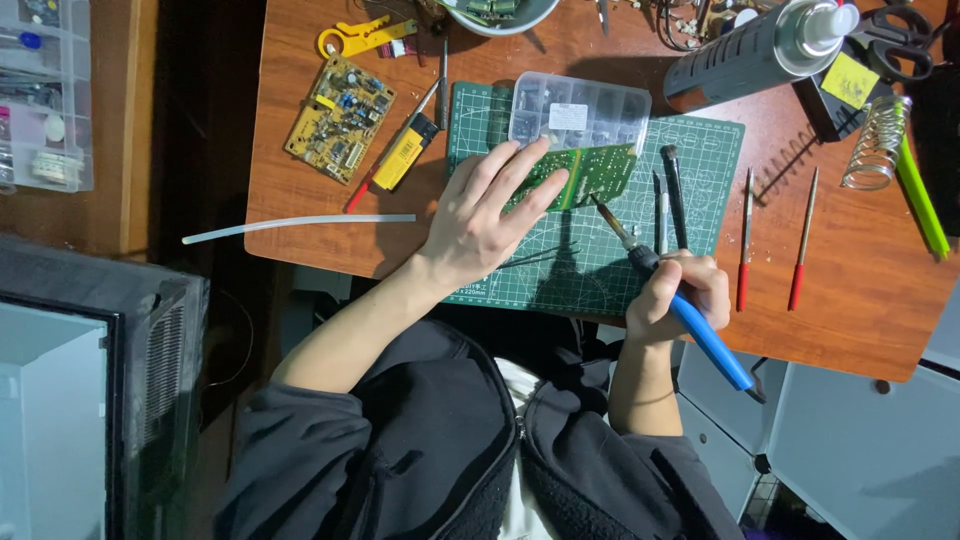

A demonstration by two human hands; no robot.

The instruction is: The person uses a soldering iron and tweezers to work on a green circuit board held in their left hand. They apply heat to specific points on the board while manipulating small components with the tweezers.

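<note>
A reddish wooden desk fills the head view, with a green cutting mat at its centre protecting the wood.

On the mat lies a green circuit board. The left hand lies flat on its left half, fingers spread, pinning it rather than gripping it, apparently so it cannot slide. From four o'clock of the board the right hand is clenched pen-style round a blue-handled soldering iron, whose tip slants up to the board's lower edge.

A clear compartment box overlaps the board at twelve o'clock. Two red-handled tools lie parallel at three o'clock of the mat, a yellow circuit board at ten.

The left hand covers much of the board. A grey canister and bowl are cut off at the top edge.
</note>
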